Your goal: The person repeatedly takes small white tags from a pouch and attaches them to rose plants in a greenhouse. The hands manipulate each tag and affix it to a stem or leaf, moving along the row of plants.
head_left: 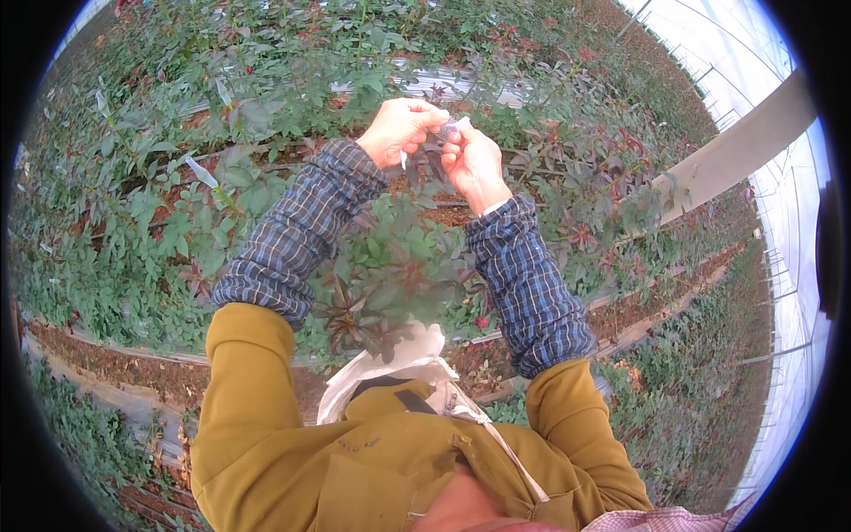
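Note:
My left hand [397,133] and my right hand [474,163] meet over the plants at arm's length. Between their fingertips is a small whitish mesh sleeve [447,129], pinched from both sides. What is inside it, if anything, is hidden by the fingers. A narrow white strip [403,160] hangs under my left fingers; its other end is out of sight. Dark reddish rose leaves [419,174] rise just below the hands. On the left, pale sleeves cover the tips of several stems, among them a near sleeve [201,173] and a farther sleeve [223,92].
Leafy rose bushes [146,219] surround me, with plastic mulch [452,83] between rows. A white cloth bag [379,362] is tied at my waist. At right, a broad pale band [738,149] slants across the bushes before the greenhouse's plastic wall [791,219]. Soil paths [126,359] run behind.

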Demonstrator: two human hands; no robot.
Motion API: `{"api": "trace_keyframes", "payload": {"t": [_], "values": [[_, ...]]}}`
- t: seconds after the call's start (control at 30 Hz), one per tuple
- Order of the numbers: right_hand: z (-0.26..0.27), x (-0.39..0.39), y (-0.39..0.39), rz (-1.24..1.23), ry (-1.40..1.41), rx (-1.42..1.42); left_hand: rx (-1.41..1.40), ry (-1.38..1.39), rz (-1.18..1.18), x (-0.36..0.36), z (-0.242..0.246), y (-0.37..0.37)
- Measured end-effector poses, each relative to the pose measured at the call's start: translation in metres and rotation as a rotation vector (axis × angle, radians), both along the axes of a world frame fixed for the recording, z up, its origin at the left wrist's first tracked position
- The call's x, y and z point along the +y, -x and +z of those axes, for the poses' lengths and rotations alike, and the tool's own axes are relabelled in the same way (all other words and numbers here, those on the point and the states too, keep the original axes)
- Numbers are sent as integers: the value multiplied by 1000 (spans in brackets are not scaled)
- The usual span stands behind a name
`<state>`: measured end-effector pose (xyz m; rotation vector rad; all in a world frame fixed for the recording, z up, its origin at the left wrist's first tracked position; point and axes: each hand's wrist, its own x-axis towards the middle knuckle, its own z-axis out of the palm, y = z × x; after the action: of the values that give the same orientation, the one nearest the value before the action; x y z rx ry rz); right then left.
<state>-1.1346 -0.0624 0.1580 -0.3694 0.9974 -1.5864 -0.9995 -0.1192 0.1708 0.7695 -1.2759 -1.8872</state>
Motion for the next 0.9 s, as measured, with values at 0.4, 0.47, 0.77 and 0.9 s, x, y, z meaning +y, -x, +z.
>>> {"api": "trace_keyframes", "payload": {"t": [0.4, 0.47, 0.77, 0.9], "values": [[-15, -26, -5, -38, -55, 15, 4, -65, 26, -18, -22, -4], [-13, -29, -7, -40, -55, 74, 10, -76, 33, -21, -24, -3], [-26, -42, -3, 15, -89, 62, 25, -127, 51, -29, -41, -4], [-25, -41, -5, 20, -107, 146, 41, -144, 54, -30, -45, -2]]}}
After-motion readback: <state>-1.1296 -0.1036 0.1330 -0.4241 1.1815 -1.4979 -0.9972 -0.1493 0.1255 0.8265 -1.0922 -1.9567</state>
